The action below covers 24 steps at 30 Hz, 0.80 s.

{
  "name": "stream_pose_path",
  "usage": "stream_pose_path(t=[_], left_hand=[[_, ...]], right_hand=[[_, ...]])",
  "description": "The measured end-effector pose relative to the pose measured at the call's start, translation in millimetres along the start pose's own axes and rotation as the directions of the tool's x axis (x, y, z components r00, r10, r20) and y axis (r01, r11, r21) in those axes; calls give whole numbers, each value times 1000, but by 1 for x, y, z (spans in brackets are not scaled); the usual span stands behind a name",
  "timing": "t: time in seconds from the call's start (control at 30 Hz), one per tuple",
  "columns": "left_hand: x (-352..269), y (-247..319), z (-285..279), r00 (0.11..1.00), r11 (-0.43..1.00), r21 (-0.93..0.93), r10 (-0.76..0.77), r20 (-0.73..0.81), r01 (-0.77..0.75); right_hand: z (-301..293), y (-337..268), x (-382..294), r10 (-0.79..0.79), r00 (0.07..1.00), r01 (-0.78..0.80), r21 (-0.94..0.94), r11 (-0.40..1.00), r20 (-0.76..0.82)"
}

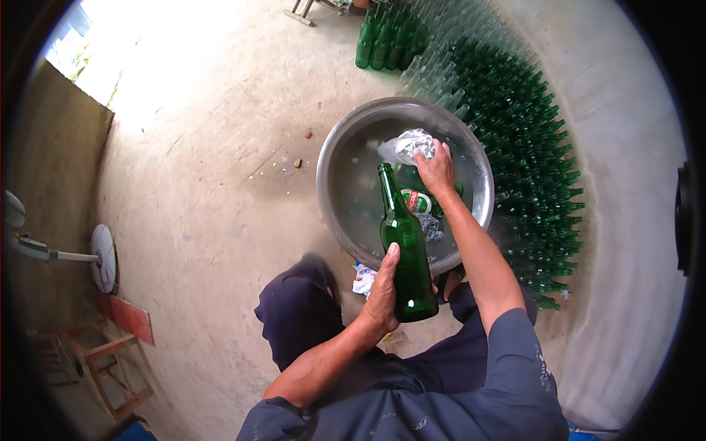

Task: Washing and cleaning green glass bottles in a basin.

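My left hand (383, 295) grips a green glass bottle (405, 264) around its lower body. The bottle tilts, its neck reaching over the wide metal basin (336, 220). Cloudy water (358, 187) partly fills the basin. At the far side of the basin, my right hand (438, 168) has its thumb and fingers on a crumpled clear plastic bag (411, 146); what is inside the bag cannot be made out. Another green bottle with a Tsingtao label (416, 201) lies in the water, partly hidden. Near it rests a grey scouring pad (430, 226).
Many green bottles (518, 138) stand packed between basin and wall, with clear bottles (436, 71) beside them. A separate green group (386, 41) stands beyond the basin. A white packet (364, 278) lies by the basin's near edge. At left are a fan (103, 258) and a wooden frame (113, 364).
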<state>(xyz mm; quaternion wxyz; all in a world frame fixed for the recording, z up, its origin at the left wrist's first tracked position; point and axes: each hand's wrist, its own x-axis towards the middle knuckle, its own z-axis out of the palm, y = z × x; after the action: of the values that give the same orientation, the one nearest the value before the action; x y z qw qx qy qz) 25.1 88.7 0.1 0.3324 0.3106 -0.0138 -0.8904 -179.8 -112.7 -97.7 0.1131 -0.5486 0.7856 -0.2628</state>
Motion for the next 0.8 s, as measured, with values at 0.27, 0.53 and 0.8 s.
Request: stream_pose_path(t=[0.27, 0.53, 0.8], left_hand=[[8, 8, 16, 996, 998, -66, -15, -89, 9], [12, 8, 15, 992, 996, -82, -37, -117, 27], [23, -1, 10, 992, 997, 14, 79, -100, -78]], right_hand=[[43, 3, 31, -8, 989, 61, -357, 932, 147], [19, 37, 28, 105, 913, -385, 743, 548, 395], [-81, -10, -34, -113, 787, -616, 767, -176, 606]])
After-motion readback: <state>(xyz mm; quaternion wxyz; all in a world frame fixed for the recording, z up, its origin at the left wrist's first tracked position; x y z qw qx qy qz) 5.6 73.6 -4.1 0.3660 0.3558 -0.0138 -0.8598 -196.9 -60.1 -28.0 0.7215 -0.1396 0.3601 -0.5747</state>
